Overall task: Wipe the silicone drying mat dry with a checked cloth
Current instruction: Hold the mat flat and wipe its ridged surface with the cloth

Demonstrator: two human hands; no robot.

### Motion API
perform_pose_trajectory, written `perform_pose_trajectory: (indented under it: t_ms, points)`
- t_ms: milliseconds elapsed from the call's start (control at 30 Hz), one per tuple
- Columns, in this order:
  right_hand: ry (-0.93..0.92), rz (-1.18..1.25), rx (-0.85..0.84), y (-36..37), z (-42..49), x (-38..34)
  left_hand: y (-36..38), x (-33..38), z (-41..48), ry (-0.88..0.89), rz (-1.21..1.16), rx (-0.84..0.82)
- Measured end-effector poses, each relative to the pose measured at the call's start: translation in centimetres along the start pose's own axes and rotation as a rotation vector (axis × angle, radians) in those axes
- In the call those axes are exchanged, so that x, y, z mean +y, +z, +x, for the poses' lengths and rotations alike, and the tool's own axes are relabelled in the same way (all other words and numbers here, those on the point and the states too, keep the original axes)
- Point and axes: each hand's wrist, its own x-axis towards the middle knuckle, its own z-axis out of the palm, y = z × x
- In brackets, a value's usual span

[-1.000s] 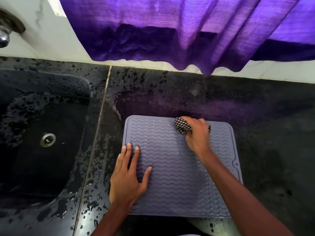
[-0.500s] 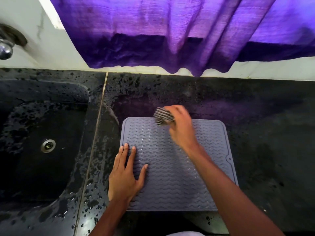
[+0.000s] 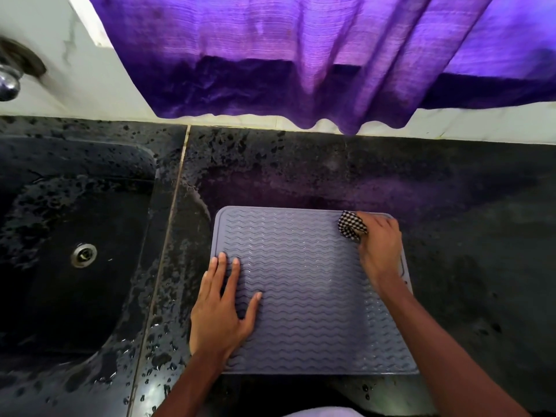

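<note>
A grey silicone drying mat (image 3: 301, 281) lies flat on a dark stone counter (image 3: 469, 236), directly in front of the person and within reach of both hands. It looks nearly square, so no long axis stands out. The right hand (image 3: 379, 248) grips a bunched checked cloth (image 3: 350, 227) and presses it onto the mat's far right corner, close to the rim. The left hand (image 3: 221, 311) lies flat with fingers spread on the near left part of the mat, seemingly pinning it in place. From the cloth, bare ribbed mat stretches left along the far edge and back toward the person on the right, so a stroke either way looks unobstructed; the patch under the left hand probably cannot be wiped until that hand shifts. A black sink (image 3: 45, 296) sits to the left, separated from the mat by a strip of droplet-covered counter. Bare counter lies to the right. A purple curtain (image 3: 301, 55) hangs above the far wall.
</note>
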Motion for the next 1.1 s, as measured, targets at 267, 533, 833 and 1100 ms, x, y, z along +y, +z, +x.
perform_pose_trajectory:
  t_ms: [267, 533, 833, 1100]
  points:
    - [-0.047, 0.182, 0.009, 1.1, -0.6, -6.9, -0.1, 0.2, 0.1, 0.007, -0.003, 0.008]
    - [-0.262, 0.301, -0.154, 3.1, -0.7, -15.8, -0.2, 0.1, 0.0, 0.016, -0.004, 0.012]
    - [-0.116, 0.252, 0.049, -1.4, 0.9, -8.2, -0.2, 0.1, 0.0, -0.004, -0.008, -0.002]
    - [-0.009, 0.196, 0.025, 1.7, -1.2, -5.9, -0.2, 0.1, 0.1, 0.033, 0.007, 0.01]
